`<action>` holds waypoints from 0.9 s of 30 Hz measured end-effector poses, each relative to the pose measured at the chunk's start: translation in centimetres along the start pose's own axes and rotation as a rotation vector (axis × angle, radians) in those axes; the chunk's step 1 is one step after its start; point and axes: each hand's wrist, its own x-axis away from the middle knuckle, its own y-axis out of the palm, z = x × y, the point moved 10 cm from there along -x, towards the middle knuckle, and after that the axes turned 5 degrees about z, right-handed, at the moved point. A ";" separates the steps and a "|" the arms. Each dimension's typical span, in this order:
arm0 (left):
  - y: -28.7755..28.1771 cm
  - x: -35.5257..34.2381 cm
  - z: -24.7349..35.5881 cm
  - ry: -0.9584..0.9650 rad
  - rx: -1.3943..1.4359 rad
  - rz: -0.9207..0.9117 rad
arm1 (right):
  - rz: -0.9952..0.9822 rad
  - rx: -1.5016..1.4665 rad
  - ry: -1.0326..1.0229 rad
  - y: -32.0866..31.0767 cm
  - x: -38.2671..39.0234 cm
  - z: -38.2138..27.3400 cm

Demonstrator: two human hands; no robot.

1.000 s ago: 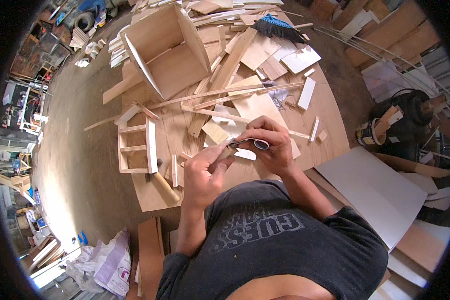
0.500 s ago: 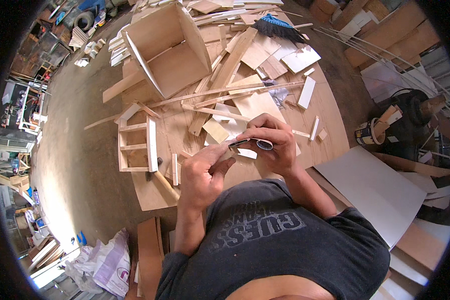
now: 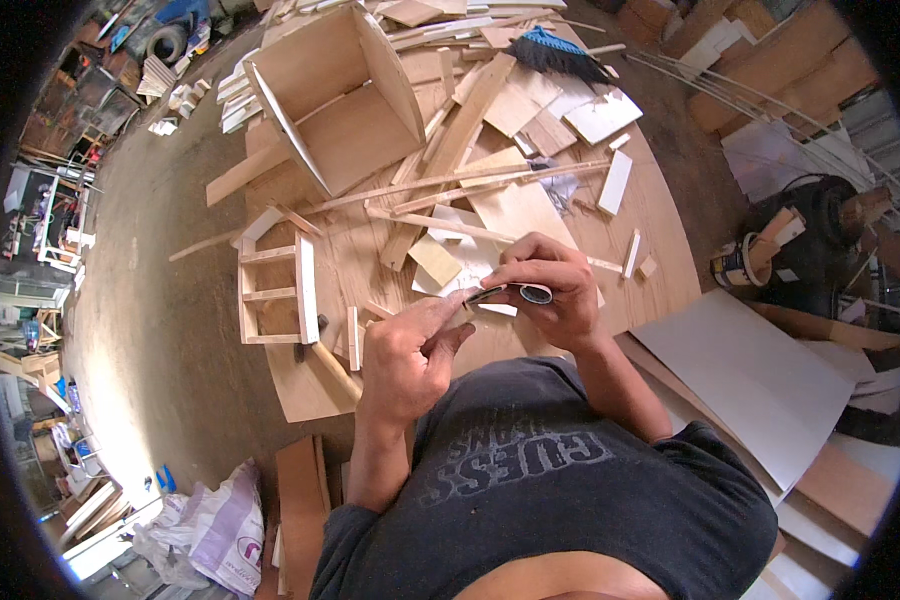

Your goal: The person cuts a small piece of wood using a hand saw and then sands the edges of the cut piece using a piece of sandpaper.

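Pinching a curled dark-and-white strip (image 3: 536, 295) in the right hand (image 3: 558, 285), above the pale wooden table (image 3: 670, 285), right up by the bent left hand (image 3: 405, 352), with left-hand contents too hidden to tell

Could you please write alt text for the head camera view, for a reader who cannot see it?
A person's right hand pinches a thin curled strip whose tip reaches the left hand, above a wooden table. Beyond lie loose wood pieces, a small slatted frame, an open wooden box and a blue-and-black brush.
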 end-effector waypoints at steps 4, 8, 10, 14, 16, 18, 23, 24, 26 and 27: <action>-0.5 0.1 0.9 0.144 -0.051 0.029 | -0.049 0.005 -0.063 0.5 -0.2 -1.6; -0.4 0.4 0.9 0.088 0.002 0.035 | -0.023 0.016 -0.070 0.2 -0.2 -2.0; -0.3 0.9 1.0 0.088 0.014 0.023 | -0.027 0.000 -0.108 0.5 0.2 -2.8; -0.5 1.1 0.9 0.093 0.006 0.031 | -0.005 -0.021 -0.041 0.4 1.1 -0.9; -0.3 1.4 0.2 0.030 0.002 0.008 | 0.007 -0.019 -0.017 0.2 1.3 -0.7; -0.7 2.0 1.0 0.156 -0.015 0.070 | -0.023 -0.005 -0.067 0.9 0.6 -2.8; -1.2 2.1 0.9 0.139 -0.013 0.064 | -0.019 0.001 -0.024 1.2 1.7 -0.8; -1.1 2.2 0.3 0.074 0.004 0.041 | -0.018 -0.018 -0.041 1.3 2.0 -1.0; -1.4 2.5 1.1 0.071 -0.041 0.014 | -0.010 -0.038 -0.055 1.5 1.8 -1.6; -1.3 2.6 1.2 0.062 -0.081 -0.015 | -0.029 -0.037 -0.086 2.0 1.3 -2.7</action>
